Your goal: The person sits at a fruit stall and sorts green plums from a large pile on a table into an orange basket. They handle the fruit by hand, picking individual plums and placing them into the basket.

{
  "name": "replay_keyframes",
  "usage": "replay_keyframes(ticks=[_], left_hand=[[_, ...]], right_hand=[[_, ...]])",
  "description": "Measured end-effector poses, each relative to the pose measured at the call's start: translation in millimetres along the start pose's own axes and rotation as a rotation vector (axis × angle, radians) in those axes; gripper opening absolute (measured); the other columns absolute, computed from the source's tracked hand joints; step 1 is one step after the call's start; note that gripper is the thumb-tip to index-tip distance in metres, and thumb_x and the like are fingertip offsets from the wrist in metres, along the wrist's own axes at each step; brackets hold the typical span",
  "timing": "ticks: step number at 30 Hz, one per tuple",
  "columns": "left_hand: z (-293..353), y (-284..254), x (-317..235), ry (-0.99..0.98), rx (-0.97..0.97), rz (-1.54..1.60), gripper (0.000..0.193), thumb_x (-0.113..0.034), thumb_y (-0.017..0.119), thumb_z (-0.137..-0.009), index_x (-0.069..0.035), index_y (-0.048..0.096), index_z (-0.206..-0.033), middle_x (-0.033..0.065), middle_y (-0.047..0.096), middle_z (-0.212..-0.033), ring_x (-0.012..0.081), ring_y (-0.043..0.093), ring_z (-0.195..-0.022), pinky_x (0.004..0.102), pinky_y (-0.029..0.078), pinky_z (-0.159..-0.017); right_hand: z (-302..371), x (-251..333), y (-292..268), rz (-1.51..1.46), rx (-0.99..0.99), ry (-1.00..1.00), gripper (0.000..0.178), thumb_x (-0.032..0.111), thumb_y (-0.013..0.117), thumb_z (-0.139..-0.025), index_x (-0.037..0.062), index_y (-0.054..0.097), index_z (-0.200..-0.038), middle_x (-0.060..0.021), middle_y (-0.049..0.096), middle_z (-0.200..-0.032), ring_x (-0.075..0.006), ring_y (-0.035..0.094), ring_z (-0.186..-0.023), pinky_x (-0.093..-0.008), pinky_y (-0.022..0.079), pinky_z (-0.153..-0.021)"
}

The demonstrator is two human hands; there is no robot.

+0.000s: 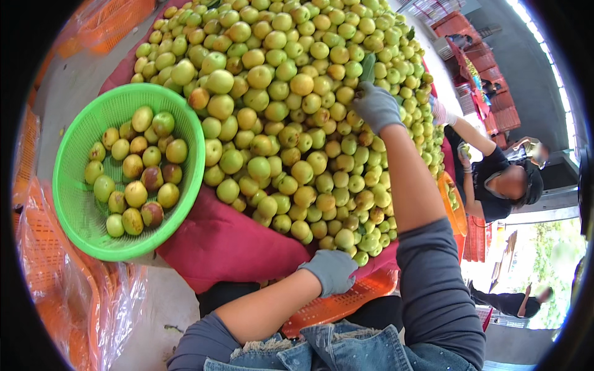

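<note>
A big heap of round yellow-green fruits, which look like jujubes (303, 86), lies on a dark red cloth (232, 241) in front of me. My right hand (378, 106), in a grey glove, reaches far into the heap. Its fingers are closed at the base of a long green leaf (368, 67) that sticks up among the fruits. At the near edge of the heap is my left hand (332, 272), also gloved in grey. Its fingers are curled against the lowest fruits, and whatever they may hold is hidden.
On the left stands a green plastic basket (65, 179) with several browner jujubes inside. Orange crates (46, 260) with clear plastic film lie beyond it. Another orange crate (346, 303) is below my left hand. At the right, a co-worker (489, 179) reaches toward the heap beside an orange basket (456, 207).
</note>
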State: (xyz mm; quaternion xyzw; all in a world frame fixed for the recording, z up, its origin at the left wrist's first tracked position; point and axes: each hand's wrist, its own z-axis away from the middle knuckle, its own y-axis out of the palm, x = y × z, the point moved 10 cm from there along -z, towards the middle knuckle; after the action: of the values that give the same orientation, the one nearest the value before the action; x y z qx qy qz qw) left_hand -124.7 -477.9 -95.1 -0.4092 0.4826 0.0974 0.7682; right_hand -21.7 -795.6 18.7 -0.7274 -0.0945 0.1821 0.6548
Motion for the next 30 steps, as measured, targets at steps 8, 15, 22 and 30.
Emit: replay_keyframes(ticks=[8, 15, 22, 30], left_hand=[[1.5, 3.3, 5.5, -0.053, 0.047, -0.011, 0.028, -0.035, 0.058, -0.088, -0.010, 0.064, -0.100, 0.0104, 0.065, -0.104, 0.0307, 0.066, -0.098, 0.0494, 0.053, -0.076], [-1.1, 1.0, 4.5, -0.068, 0.083, 0.011, 0.028, -0.034, 0.058, -0.087, -0.010, 0.065, -0.100, 0.0112, 0.066, -0.102, 0.0306, 0.066, -0.098, 0.0478, 0.054, -0.077], [1.8, 0.3, 0.7, -0.085, 0.092, -0.004, 0.028, -0.034, 0.059, -0.088, -0.010, 0.067, -0.100, 0.0117, 0.065, -0.103, 0.0307, 0.066, -0.096, 0.0466, 0.053, -0.078], [-7.4, 13.9, 11.5, -0.058, -0.090, -0.014, 0.036, -0.038, 0.058, -0.089, -0.013, 0.066, -0.113, 0.0113, 0.064, -0.121, 0.0305, 0.059, -0.114, 0.0447, 0.045, -0.098]], right_hand=[[59.8, 21.0, 32.0, -0.303, -0.127, 0.006, 0.030, 0.023, 0.070, -0.082, 0.0097, 0.064, -0.108, -0.0138, 0.066, -0.102, -0.0312, 0.063, -0.102, -0.0417, 0.052, -0.088], [134.7, -21.3, 82.1, -0.839, 0.118, 0.170, 0.029, 0.023, 0.071, -0.081, 0.0021, 0.066, -0.100, -0.0087, 0.067, -0.087, -0.0163, 0.064, -0.073, -0.0312, 0.052, -0.066], [147.4, -28.6, 50.4, -1.467, 0.129, 0.188, 0.021, 0.009, 0.065, -0.085, 0.0005, 0.068, -0.105, -0.0035, 0.068, -0.092, -0.0112, 0.064, -0.078, -0.0229, 0.052, -0.070], [215.3, 131.2, 45.3, -0.018, 0.337, -0.494, 0.024, 0.015, 0.063, -0.082, 0.0126, 0.063, -0.106, -0.0090, 0.065, -0.100, -0.0297, 0.067, -0.092, -0.0404, 0.055, -0.071]])
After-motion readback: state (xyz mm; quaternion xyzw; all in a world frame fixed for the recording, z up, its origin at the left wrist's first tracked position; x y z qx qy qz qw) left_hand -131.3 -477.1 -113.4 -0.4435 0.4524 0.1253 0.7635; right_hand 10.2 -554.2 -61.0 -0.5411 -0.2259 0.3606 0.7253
